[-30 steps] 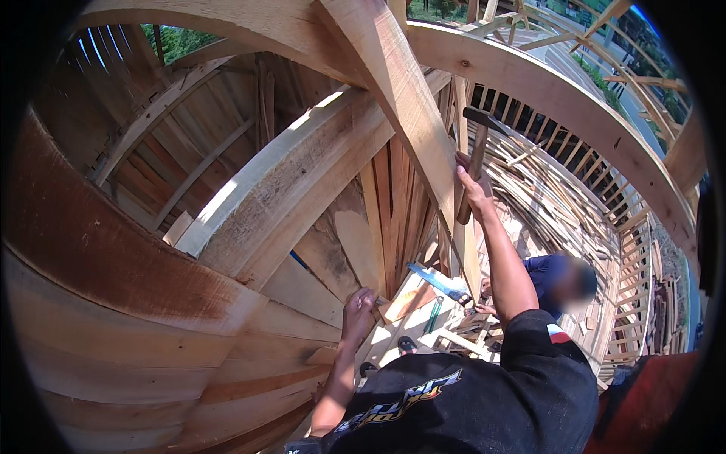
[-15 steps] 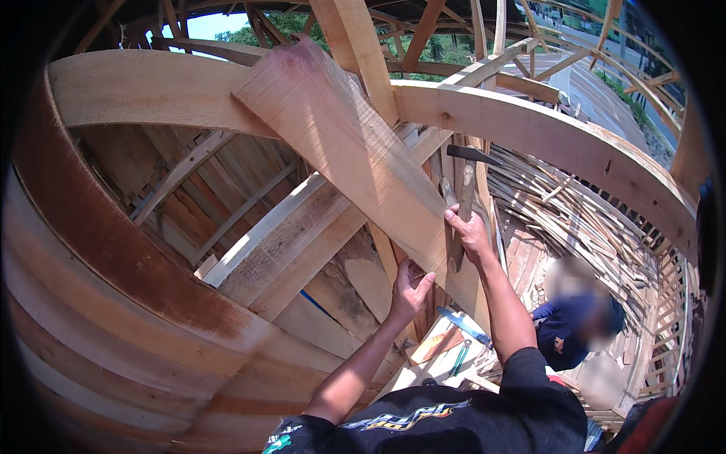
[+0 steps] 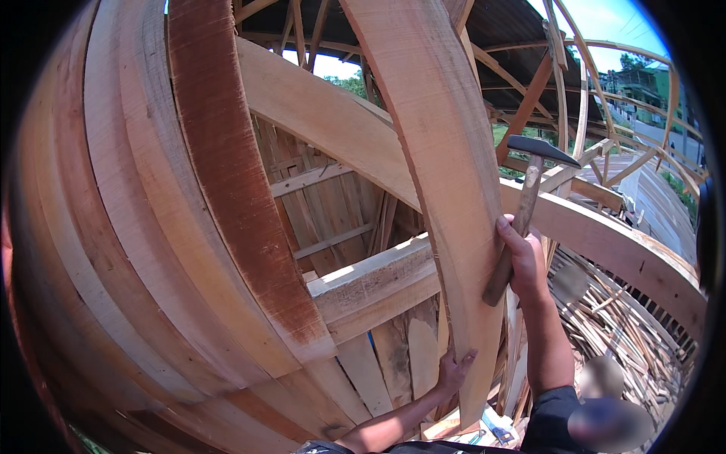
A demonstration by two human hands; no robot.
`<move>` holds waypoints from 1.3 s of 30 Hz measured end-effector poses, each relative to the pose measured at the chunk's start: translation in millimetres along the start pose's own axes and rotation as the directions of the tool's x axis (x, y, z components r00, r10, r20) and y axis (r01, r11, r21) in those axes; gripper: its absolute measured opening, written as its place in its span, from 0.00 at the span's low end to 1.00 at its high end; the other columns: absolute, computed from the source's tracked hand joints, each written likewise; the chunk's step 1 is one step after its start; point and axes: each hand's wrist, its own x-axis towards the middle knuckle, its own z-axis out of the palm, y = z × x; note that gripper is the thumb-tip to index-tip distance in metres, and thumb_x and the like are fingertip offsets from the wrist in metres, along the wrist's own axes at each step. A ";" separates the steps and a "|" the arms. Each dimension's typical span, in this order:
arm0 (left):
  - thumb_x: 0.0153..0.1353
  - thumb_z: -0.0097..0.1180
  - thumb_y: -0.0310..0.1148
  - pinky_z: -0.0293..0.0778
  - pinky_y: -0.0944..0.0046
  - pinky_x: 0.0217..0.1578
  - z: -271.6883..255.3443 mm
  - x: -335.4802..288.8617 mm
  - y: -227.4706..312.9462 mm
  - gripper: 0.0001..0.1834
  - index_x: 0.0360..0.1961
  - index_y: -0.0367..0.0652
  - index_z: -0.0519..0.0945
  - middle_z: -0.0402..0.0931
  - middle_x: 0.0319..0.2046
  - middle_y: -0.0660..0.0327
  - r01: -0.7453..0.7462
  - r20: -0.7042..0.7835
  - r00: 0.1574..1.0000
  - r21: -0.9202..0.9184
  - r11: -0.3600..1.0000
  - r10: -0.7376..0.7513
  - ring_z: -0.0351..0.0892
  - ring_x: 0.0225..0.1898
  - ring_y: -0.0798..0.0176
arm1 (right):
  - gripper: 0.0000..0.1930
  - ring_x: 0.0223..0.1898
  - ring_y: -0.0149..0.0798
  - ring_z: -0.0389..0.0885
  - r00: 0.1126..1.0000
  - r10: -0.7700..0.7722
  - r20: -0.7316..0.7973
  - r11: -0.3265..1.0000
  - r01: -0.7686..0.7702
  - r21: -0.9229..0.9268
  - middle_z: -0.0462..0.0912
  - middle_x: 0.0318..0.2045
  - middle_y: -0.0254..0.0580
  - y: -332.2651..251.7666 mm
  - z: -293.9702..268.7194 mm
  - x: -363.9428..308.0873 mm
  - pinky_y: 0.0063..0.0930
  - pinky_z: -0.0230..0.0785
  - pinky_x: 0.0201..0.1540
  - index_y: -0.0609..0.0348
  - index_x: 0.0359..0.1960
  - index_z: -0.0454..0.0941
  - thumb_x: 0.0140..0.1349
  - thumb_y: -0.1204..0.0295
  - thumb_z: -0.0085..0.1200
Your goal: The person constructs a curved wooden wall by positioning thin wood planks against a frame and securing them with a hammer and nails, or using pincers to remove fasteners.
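Observation:
My right hand (image 3: 523, 253) is closed round the wooden handle of a hammer (image 3: 524, 204). The hammer's dark head points up, and the hand sits against the right edge of a wide, curved wooden plank (image 3: 446, 189). This plank stands nearly upright in front of me, its top running out of view. My left hand (image 3: 456, 372) grips its left edge near the lower end, with some fingers hidden. Left of the plank, a reddish-brown board (image 3: 234, 174) ends short of it on a curved wall of planks (image 3: 136, 219).
A thick timber (image 3: 374, 280) crosses behind the plank, and a long beam (image 3: 605, 234) runs off to the right. Thin wooden strips (image 3: 605, 318) lie piled below at the right. A blurred person (image 3: 609, 424) is at the lower right, near a blue tool (image 3: 499, 431).
The plank has swung from a slant to nearly upright, its top moving right. My right hand has risen with the hammer, my left stays at the lower end. The view has turned left.

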 end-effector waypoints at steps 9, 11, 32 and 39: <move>0.64 0.58 0.42 0.73 0.67 0.39 -72.2 -6.9 139.6 0.20 0.44 0.33 0.78 0.81 0.35 0.61 -0.152 -0.228 0.955 0.182 0.972 0.192 0.77 0.35 0.69 | 0.25 0.46 0.39 0.81 0.962 -0.135 0.239 0.989 0.146 -0.029 0.78 0.49 0.52 -40.7 29.7 18.4 0.31 0.76 0.46 0.70 0.57 0.68 0.64 0.64 0.54; 0.63 0.58 0.44 0.73 0.67 0.38 -88.5 -2.4 164.5 0.22 0.45 0.32 0.77 0.81 0.35 0.60 -0.222 -0.249 0.937 0.115 0.968 0.244 0.77 0.35 0.70 | 0.22 0.45 0.39 0.81 0.969 -0.092 0.227 0.994 0.102 -0.031 0.78 0.50 0.52 -17.5 17.0 -0.2 0.30 0.77 0.43 0.69 0.57 0.68 0.65 0.67 0.52; 0.68 0.49 0.43 0.74 0.59 0.49 -122.8 83.8 460.5 0.24 0.53 0.32 0.71 0.76 0.49 0.54 -0.413 -0.199 0.893 -0.011 0.910 0.403 0.76 0.49 0.60 | 0.28 0.57 0.45 0.73 0.822 0.350 0.450 0.918 -0.396 0.008 0.75 0.55 0.53 163.5 -31.0 -187.9 0.35 0.61 0.61 0.71 0.59 0.68 0.64 0.62 0.54; 0.67 0.51 0.44 0.70 0.51 0.54 -138.5 122.4 506.8 0.26 0.54 0.30 0.70 0.74 0.52 0.49 -0.433 -0.273 0.857 0.079 0.898 0.437 0.74 0.52 0.52 | 0.16 0.33 0.27 0.71 0.884 0.358 0.300 0.929 -0.368 -0.023 0.76 0.32 0.31 203.3 4.5 -178.9 0.24 0.65 0.37 0.63 0.46 0.78 0.64 0.63 0.55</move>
